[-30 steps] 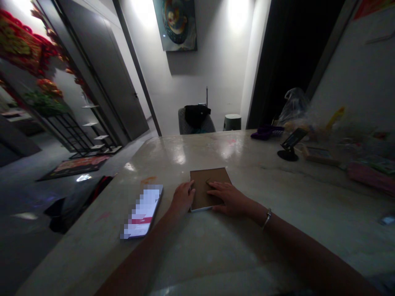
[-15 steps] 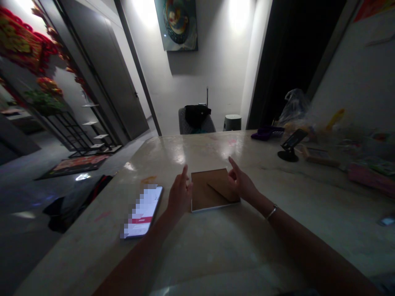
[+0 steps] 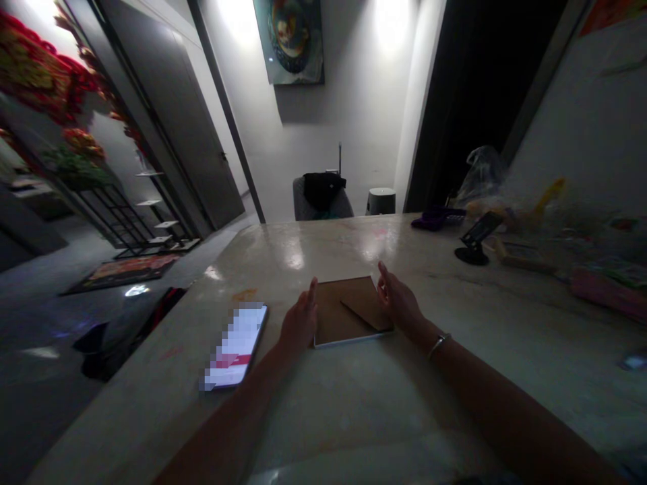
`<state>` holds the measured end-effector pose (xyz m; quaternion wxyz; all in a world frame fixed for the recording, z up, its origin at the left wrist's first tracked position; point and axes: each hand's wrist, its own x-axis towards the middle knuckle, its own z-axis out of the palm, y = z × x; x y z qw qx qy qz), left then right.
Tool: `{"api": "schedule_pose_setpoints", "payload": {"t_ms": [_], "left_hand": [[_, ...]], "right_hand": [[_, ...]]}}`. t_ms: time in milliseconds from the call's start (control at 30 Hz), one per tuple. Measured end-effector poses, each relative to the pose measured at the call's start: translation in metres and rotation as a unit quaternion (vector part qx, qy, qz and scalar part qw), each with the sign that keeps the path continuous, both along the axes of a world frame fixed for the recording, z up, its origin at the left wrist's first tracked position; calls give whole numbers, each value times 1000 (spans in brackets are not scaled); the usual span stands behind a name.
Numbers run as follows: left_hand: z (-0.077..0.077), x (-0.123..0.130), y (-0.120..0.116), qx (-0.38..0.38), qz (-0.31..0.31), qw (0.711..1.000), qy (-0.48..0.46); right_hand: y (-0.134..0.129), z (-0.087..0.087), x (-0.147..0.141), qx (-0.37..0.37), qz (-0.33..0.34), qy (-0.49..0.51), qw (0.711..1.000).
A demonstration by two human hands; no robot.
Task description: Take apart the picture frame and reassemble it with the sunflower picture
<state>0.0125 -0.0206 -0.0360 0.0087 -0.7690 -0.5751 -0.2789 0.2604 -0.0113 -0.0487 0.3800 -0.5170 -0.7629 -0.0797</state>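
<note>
A flat, brown-backed picture frame (image 3: 336, 323) with thin white edges lies on the pale marble table. A dark slanting line, like the edge of a stand flap, crosses its back. My left hand (image 3: 299, 320) is closed along the left edge, its index finger reaching forward. At the opposite edge my right hand (image 3: 402, 303) has its fingers curled against the side, one finger pointing up and away. The palms and some fingertips are hidden. A phone (image 3: 237, 350) with a lit screen lies left of my left hand.
On the right stand a black phone stand (image 3: 474, 246), a small wooden frame (image 3: 523, 256), a purple item (image 3: 437, 217) and plastic bags (image 3: 482, 178). Beyond the far table edge is a chair (image 3: 300, 199) with black cloth over it. The table's left edge slopes toward me.
Both index fingers have lowered from pointing outward to nearer the frame's sides. My left hand has shifted slightly right, closer to the edge. The frame has stayed nearly in place.
</note>
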Motion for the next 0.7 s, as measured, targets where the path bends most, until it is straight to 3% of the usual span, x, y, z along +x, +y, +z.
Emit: {"api": "schedule_pose_setpoints", "payload": {"t_ms": [200, 500, 600, 700], "left_hand": [[-4, 1, -1, -7, 6, 999, 36], [1, 1, 2, 30, -25, 997, -63], [1, 2, 4, 30, -7, 996, -86], [2, 2, 4, 19, 5, 995, -96]], "right_hand": [[-2, -9, -4, -28, -19, -18, 999], [-17, 19, -6, -87, 26, 62, 994], [-27, 25, -18, -142, 79, 27, 986], [-34, 26, -29, -175, 69, -39, 981]]}}
